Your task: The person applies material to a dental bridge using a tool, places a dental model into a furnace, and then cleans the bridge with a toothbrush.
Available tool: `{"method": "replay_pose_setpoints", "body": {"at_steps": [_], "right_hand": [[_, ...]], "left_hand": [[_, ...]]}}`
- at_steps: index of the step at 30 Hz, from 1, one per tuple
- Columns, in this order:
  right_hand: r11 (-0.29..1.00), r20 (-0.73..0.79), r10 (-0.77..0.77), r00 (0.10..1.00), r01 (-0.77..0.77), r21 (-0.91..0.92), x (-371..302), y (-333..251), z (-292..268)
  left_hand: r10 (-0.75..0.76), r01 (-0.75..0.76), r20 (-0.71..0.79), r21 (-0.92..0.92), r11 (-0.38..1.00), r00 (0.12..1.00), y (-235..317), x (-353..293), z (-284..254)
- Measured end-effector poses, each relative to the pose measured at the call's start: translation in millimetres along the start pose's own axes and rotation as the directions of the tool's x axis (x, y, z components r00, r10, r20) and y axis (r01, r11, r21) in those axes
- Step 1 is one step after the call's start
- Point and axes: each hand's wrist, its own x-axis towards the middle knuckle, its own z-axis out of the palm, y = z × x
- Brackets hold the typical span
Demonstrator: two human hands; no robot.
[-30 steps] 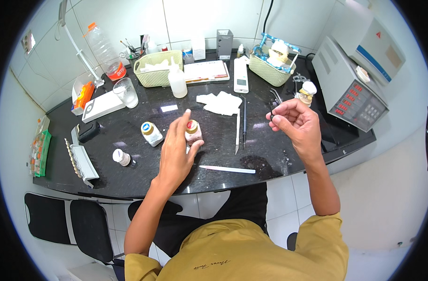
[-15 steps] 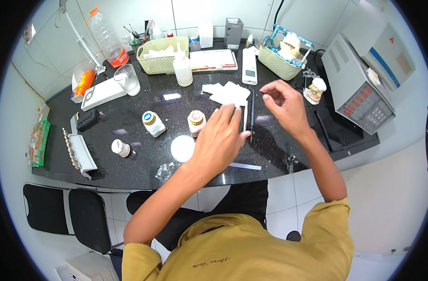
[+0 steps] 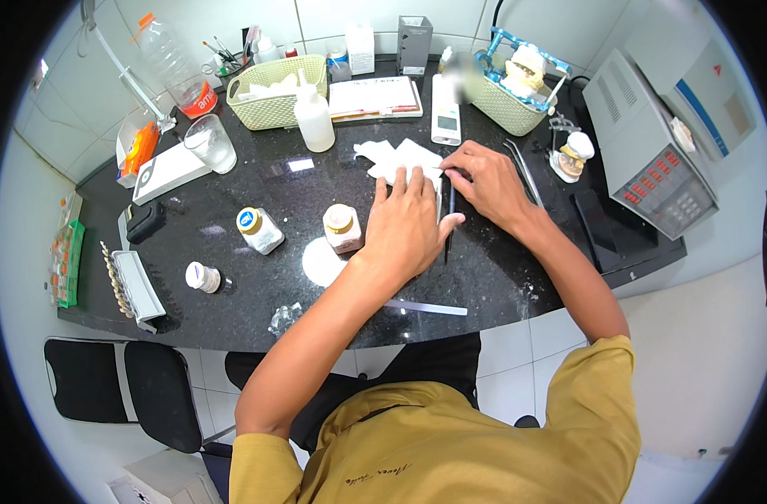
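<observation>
My left hand [image 3: 410,220] lies flat with stretched fingers, the fingertips on a crumpled white tissue [image 3: 407,158]. Beside it, my right hand [image 3: 491,183] has its thumb and fingertips pinched together at the tissue's right edge, near the upper ends of slim tools; something small and dark shows at the fingertips, too small to name. A dark, thin-handled tool [image 3: 451,220] lies between the hands, with a pale slim one [image 3: 439,195] alongside, partly covered. Left of my left hand stand a pinkish jar [image 3: 342,228] and a white round disc [image 3: 320,262].
A blue-topped jar [image 3: 259,231] and a small white jar [image 3: 202,277] stand left. Behind are a squeeze bottle [image 3: 315,122], baskets [image 3: 274,102] and a white handheld device [image 3: 445,113]. A dental model [image 3: 572,157], curved metal tool [image 3: 526,175] and grey machine [image 3: 652,139] stand right.
My right hand has moved left and down to the tissue's edge, and the curved metal tool now shows to its right. The tissue is more crumpled under my left hand.
</observation>
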Motion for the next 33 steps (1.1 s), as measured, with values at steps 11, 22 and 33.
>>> {"method": "replay_pose_setpoints", "body": {"at_steps": [11,22,33], "right_hand": [[0.947,0.066,0.206,0.976,-0.216,0.238,8.6,-5.4,-13.1],[0.769,0.102,0.315,0.944,-0.317,0.555,-7.4,3.3,-33.8],[0.258,0.256,0.16,0.953,-0.291,0.921,7.3,-131.2,-47.8]], "left_hand": [[0.011,-0.011,-0.011,0.001,1.0,1.0,-0.5,-0.4,1.9],[-0.013,-0.002,-0.156,-0.095,0.996,0.988,0.5,-2.9,-1.4],[-0.651,-0.404,-0.366,-0.909,0.1,0.665,17.0,-62.6,-52.4]]}}
